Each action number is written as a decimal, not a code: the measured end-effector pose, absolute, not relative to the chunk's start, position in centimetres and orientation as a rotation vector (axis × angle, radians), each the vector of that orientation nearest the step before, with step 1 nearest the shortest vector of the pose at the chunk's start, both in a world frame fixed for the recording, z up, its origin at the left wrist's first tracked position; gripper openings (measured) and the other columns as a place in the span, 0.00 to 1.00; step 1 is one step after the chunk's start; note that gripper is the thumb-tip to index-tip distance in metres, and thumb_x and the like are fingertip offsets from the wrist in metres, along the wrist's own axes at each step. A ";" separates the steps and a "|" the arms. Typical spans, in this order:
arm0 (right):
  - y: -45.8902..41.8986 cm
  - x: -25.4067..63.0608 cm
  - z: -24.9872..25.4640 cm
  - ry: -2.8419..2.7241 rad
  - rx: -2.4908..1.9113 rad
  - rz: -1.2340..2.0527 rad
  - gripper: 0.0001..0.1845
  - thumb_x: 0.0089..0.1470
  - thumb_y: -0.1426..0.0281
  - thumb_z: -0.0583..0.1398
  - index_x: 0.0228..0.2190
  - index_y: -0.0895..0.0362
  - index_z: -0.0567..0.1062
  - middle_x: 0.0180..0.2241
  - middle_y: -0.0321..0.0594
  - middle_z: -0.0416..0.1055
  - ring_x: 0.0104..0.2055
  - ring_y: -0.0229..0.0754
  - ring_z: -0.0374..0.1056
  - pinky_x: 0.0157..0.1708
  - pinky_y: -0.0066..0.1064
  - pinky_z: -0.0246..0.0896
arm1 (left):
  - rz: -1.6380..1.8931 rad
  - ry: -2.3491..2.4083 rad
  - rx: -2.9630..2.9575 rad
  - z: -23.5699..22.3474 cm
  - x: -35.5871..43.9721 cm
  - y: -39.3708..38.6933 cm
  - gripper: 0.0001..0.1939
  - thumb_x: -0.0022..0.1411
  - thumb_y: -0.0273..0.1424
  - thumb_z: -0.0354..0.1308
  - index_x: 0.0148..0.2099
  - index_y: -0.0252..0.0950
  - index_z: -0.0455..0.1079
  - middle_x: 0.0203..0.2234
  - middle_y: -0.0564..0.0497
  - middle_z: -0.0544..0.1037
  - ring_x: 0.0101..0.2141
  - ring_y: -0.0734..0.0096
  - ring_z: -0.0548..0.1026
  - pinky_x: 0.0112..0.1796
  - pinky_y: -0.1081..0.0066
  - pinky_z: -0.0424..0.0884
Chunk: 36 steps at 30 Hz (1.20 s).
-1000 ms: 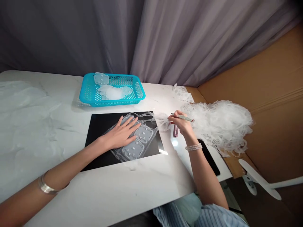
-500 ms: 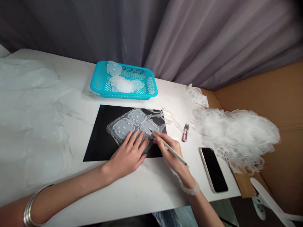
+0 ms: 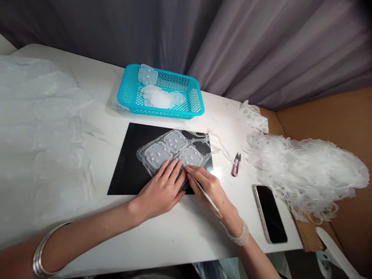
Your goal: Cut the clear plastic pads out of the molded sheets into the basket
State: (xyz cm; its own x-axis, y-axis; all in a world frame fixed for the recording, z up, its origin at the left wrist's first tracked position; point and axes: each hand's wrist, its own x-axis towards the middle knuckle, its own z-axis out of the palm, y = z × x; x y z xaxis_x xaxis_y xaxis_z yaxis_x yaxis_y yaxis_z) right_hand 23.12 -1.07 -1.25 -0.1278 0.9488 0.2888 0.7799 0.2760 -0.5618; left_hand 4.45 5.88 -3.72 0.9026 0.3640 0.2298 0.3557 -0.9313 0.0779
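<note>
Turquoise plastic basket [image 3: 165, 113] beyond black sheet [image 3: 124, 170]

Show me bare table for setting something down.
Bare white marble table lies right of the blue basket, short of the white trimmings, and left of the black mat, beside the translucent film. Crowded: the moulded clear sheet under the left hand and right hand with its slim tool, and the pink snips by the phone.

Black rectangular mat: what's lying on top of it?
A translucent moulded plastic sheet with rounded panels lies there under the left hand and right hand; the black mat beneath them is hidden.
</note>
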 end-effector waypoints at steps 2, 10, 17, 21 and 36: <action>-0.9 22.9 -1.2 -1.982 -1.563 0.346 0.16 0.66 0.76 0.52 0.53 0.60 0.71 0.46 0.53 0.75 0.47 0.47 0.75 0.47 0.39 0.76 | 0.364 0.574 3.039 -3.7 4.4 5.9 0.30 0.73 0.40 0.44 0.63 0.19 0.63 0.62 0.27 0.65 0.64 0.41 0.62 0.62 0.49 0.57; -1.5 21.7 0.0 -2.247 -1.697 0.186 0.17 0.66 0.79 0.48 0.50 0.65 0.72 0.39 0.54 0.76 0.47 0.53 0.74 0.43 0.46 0.77 | 0.301 0.550 3.060 -3.3 4.3 6.1 0.29 0.73 0.39 0.43 0.63 0.19 0.64 0.63 0.28 0.64 0.63 0.41 0.62 0.62 0.48 0.58; -2.1 21.7 0.1 -2.417 -1.686 -0.103 0.17 0.66 0.79 0.49 0.50 0.67 0.73 0.43 0.56 0.76 0.52 0.54 0.70 0.48 0.43 0.75 | 0.271 0.523 3.069 -3.1 4.3 6.1 0.30 0.73 0.39 0.42 0.64 0.19 0.63 0.63 0.27 0.63 0.64 0.40 0.61 0.63 0.47 0.57; -0.8 22.0 -0.7 -2.384 -1.642 -0.113 0.16 0.66 0.78 0.51 0.48 0.68 0.74 0.43 0.55 0.76 0.50 0.52 0.71 0.50 0.41 0.73 | 0.308 0.527 3.045 -3.4 4.2 6.1 0.29 0.73 0.38 0.43 0.63 0.18 0.64 0.62 0.27 0.64 0.64 0.39 0.61 0.63 0.47 0.56; 0.2 23.1 -1.5 -1.931 -1.651 0.504 0.23 0.66 0.76 0.48 0.58 0.57 0.70 0.56 0.50 0.73 0.60 0.49 0.68 0.59 0.47 0.67 | 0.321 0.572 2.969 -3.6 3.9 6.5 0.29 0.72 0.39 0.46 0.66 0.23 0.62 0.64 0.32 0.63 0.65 0.47 0.60 0.65 0.52 0.54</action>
State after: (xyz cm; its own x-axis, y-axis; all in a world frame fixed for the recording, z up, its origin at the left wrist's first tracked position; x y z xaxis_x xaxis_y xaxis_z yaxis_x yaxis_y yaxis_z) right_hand 23.12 0.18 -1.46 -0.0991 0.9819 0.1614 0.7780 0.1776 -0.6027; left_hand 3.94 6.51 -3.59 0.9072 0.3770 0.1865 0.3557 -0.9243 0.1384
